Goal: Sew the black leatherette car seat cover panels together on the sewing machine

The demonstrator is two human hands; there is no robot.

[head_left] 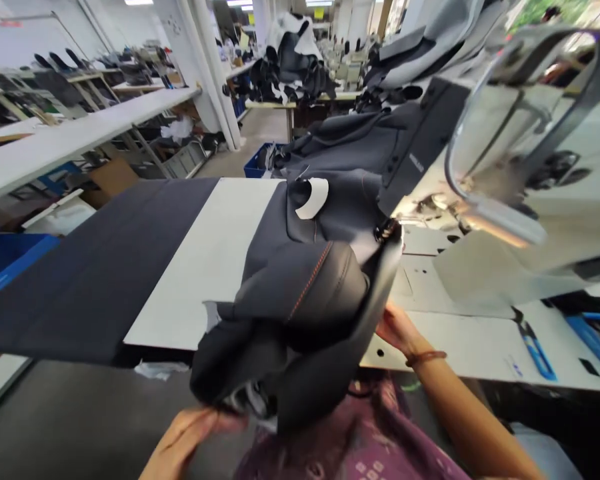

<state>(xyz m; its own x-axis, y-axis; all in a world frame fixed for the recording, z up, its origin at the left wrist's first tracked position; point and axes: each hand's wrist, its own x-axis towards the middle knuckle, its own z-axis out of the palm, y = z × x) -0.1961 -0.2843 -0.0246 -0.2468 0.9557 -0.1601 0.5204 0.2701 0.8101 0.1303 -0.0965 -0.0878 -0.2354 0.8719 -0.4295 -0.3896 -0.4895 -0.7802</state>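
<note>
A bulky black leather-like cover (305, 287) with a line of red stitching lies bunched over the front edge of the sewing table. Its far right edge runs up to the needle area of a sewing machine (510, 133). My right hand (400, 330) is closed at the cover's right edge, just in front of the machine bed, with some fingers hidden by the material. Low on the left, my left hand (195, 427) is at the cover's hanging lower end; motion blurs its fingers, so its grip is unclear. A pale curved patch (314, 199) shows on the cover.
Blue-handled snips (535, 347) lie on the tabletop at right, near a blue tray (597, 340). A dark-covered table extension (100, 267) spreads left. Behind stand a long white bench (90, 133), a blue crate (255, 160) and heaped black pieces (295, 67).
</note>
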